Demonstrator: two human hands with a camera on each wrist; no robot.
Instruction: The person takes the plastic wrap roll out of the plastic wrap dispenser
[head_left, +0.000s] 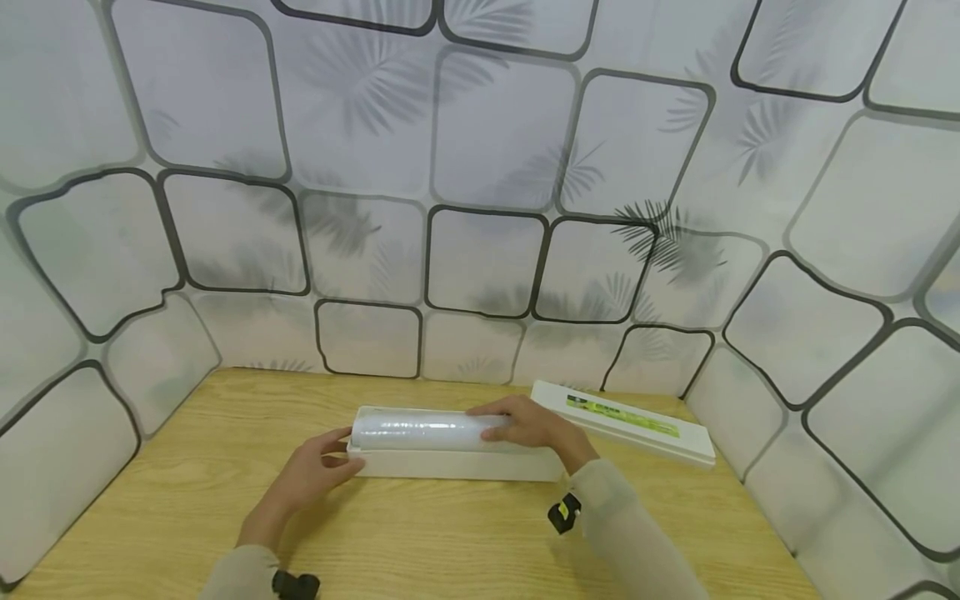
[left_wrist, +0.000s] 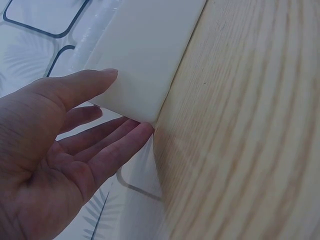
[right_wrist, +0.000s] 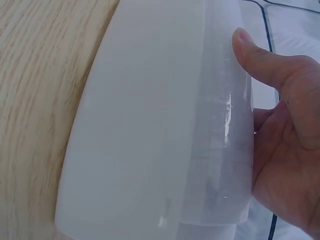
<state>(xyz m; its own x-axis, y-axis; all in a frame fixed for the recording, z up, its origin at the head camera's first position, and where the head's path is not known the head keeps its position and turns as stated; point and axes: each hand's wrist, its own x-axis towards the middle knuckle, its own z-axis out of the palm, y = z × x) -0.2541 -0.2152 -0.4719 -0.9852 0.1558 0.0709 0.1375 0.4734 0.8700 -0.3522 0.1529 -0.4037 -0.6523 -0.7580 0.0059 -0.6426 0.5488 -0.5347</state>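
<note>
Left grip holds the white box at its left end, thumb on the front wall. In this box on the table lies a film roll, held toward its right end by the right grip. Farther right rests a green-labelled white lid.

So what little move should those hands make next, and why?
Perhaps the right hand should ease the shiny roll lower into the white box: it already grips the roll, whose top stands above the box's front edge, and the left hand is at the box's left end to steady it. I can't be sure it isn't being lifted out.
</note>
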